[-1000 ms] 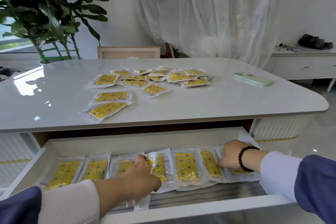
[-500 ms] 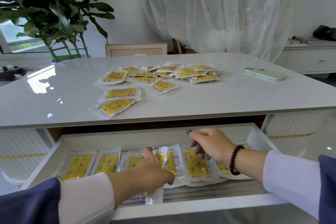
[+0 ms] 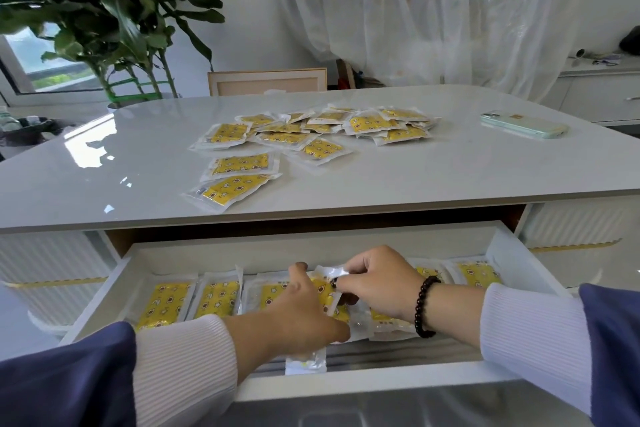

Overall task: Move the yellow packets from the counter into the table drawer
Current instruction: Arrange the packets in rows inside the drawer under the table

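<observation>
Several yellow packets [image 3: 239, 190] in clear wrappers lie scattered on the white counter [image 3: 104, 180], most in a heap further back [image 3: 370, 123]. Below it the white table drawer [image 3: 502, 253] stands pulled out, with a row of yellow packets [image 3: 162, 302] lying flat inside. Both hands are in the drawer's middle. My left hand [image 3: 304, 315] rests on a packet there, fingers curled on it. My right hand [image 3: 377, 281], with a dark bead bracelet on the wrist, pinches the top edge of a packet [image 3: 325, 288] next to the left hand.
A pale green phone [image 3: 523, 125] lies on the counter's right side. A large potted plant [image 3: 114, 21] stands at the back left, a chair back [image 3: 266, 81] behind the counter, a white sideboard [image 3: 602, 94] at the far right.
My right hand has moved from the drawer's right end to its middle and taken hold of a packet's top edge beside my left hand. The view has shifted a little to the left.
</observation>
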Available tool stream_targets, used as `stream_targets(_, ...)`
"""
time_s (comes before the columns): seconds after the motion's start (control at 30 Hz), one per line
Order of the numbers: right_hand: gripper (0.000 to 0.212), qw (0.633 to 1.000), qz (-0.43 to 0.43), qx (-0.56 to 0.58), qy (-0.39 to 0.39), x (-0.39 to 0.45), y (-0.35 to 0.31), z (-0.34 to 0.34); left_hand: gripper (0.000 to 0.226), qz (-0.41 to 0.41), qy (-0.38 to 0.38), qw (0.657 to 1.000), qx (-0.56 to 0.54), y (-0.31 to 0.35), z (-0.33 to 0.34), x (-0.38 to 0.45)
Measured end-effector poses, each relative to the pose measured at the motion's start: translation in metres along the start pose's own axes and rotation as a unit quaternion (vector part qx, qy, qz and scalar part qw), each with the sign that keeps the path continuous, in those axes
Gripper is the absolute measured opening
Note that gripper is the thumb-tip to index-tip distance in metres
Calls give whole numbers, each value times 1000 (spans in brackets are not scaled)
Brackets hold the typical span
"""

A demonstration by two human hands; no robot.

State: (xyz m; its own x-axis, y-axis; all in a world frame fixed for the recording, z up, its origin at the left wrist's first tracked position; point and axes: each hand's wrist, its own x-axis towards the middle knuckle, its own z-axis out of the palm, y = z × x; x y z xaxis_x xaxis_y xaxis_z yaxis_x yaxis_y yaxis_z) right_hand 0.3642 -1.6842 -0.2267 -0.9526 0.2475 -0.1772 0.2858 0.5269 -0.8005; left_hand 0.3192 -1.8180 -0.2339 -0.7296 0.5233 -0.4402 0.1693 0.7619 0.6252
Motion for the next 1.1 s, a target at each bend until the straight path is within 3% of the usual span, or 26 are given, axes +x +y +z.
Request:
stream_targets(0.13,19,997,-16,0,73,8,8,-10,102,-6,9,993,-114,2,0,5)
stream_targets(0.3,21,987,52,38,145,20,23,-25,31,-58,-4,955,-291,-7,-8,14)
stream_targets(0.4,14,974,102,182,88,26,25,-18,20,-46,43,950,-305,-14,-10,18)
stream_targets(0.47,29,957,133,254,30,27,24,-9,21,-35,74,944,-319,-17,-12,21)
stream_targets(0.6,87,978,136,147,56,45,36,0,37,-46,94,953,-285,-20,-13,25)
stream_targets(0.67,85,982,147,104,51,51,40,2,53,-60,94,960,-258,-23,-13,28)
stream_targets(0.77,59,986,160,-3,40,55,39,5,70,-87,77,969,-220,-26,-10,30)
stream_targets(0.93,65,976,144,-152,55,48,31,-1,67,-90,52,970,-218,-23,-6,28)
stream_targets(1.1,58,970,128,-203,48,42,28,-2,63,-77,52,980,-177,-25,-7,30)
